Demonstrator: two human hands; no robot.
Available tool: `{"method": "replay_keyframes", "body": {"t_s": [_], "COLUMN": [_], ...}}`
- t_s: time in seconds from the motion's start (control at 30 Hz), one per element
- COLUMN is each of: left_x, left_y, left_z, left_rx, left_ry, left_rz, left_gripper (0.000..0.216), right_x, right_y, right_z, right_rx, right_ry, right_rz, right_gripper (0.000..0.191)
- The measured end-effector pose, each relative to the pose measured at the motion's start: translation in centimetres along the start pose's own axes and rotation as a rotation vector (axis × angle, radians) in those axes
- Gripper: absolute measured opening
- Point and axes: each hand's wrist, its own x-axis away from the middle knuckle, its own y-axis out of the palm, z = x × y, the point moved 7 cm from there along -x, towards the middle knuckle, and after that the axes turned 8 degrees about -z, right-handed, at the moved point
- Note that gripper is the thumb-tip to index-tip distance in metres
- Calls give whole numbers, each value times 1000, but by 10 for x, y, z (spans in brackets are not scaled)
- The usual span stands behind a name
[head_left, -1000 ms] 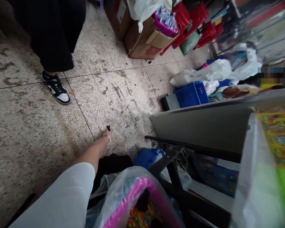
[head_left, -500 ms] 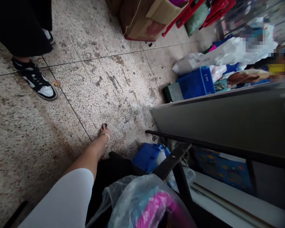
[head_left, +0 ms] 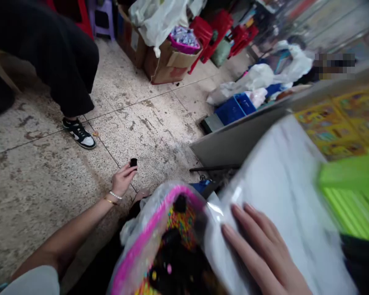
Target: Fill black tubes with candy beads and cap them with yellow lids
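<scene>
Left of centre, the left hand (head_left: 122, 180) pinches a small black cap (head_left: 133, 162) in its fingertips, a light hold it could slip from, while the right hand (head_left: 258, 250) lies open and flat at lower right on a slick plastic-wrapped package (head_left: 283, 184) that might slide.

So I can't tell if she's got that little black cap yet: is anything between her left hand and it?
Nothing is: the left hand already pinches the black cap in its fingers, above the floor.

Small black cap (head_left: 133, 162); pink-rimmed clear plastic bag of multicoloured beads (head_left: 160, 241); white plastic-wrapped pack (head_left: 283, 180); speckled beige terrazzo floor (head_left: 49, 172); black-and-white sneaker (head_left: 80, 134); blue crate (head_left: 233, 110); red stools (head_left: 224, 24).
</scene>
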Motion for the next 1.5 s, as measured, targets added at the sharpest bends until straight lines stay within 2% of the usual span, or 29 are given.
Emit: {"method": "replay_keyframes", "body": {"t_s": [0.07,0.1,0.13,0.2,0.27,0.3,0.37,0.4,0.47,0.57,0.67,0.77,0.83,0.87,0.9,1.0,1.1,1.2,1.3,1.4,1.47,1.5], "left_x": [26,44,63,104,142,159,190,204,231,268,297,311,313,312,311,313,327,348,357,352,347,344], "left_y": [-52,-76,-96,-121,-133,-135,-132,-127,-110,-76,-40,-11,0,3,5,-1,-10,-12,-3,14,24,27], "left_z": [52,84,115,169,207,220,238,245,255,264,264,260,258,257,258,263,269,274,272,262,259,259], "left_rx": [25,80,130,209,244,254,252,242,196,103,37,-38,-74,-76,-70,-27,29,95,172,240,254,249], "left_ry": [170,325,489,757,899,936,981,1001,1032,1065,1082,1107,1109,1098,1082,1037,1004,1006,950,817,771,768], "left_rz": [110,203,259,300,274,244,126,35,-177,-453,-622,-682,-698,-706,-716,-746,-840,-976,-1060,-1107,-1110,-1097], "left_gripper": [20,16,11,11,21,26,31,31,29,21,16,20,22,22,22,21,19,19,14,6,14,18], "right_x": [-18,-23,-25,-14,13,31,68,87,123,169,199,210,207,205,203,205,218,229,232,238,238,235], "right_y": [-10,-14,-19,-32,-38,-34,-14,-1,30,69,78,71,73,75,78,89,95,92,78,48,32,27], "right_z": [-12,-18,-23,-43,-81,-105,-150,-166,-185,-190,-187,-172,-159,-154,-152,-155,-171,-188,-180,-143,-126,-123], "right_rx": [-1,1,16,67,73,41,-74,-126,-149,-64,14,61,64,58,44,-30,-78,-135,-436,-779,-805,-775], "right_ry": [-69,-82,-72,-16,-48,-106,-209,-213,-134,15,90,251,335,337,321,251,211,159,164,305,347,334], "right_rz": [-20,-20,10,170,314,329,258,206,97,9,122,203,162,143,131,147,161,145,142,378,491,502], "right_gripper": [79,79,78,72,65,60,52,49,42,15,22,16,20,16,11,23,26,27,20,24,41,48]}}
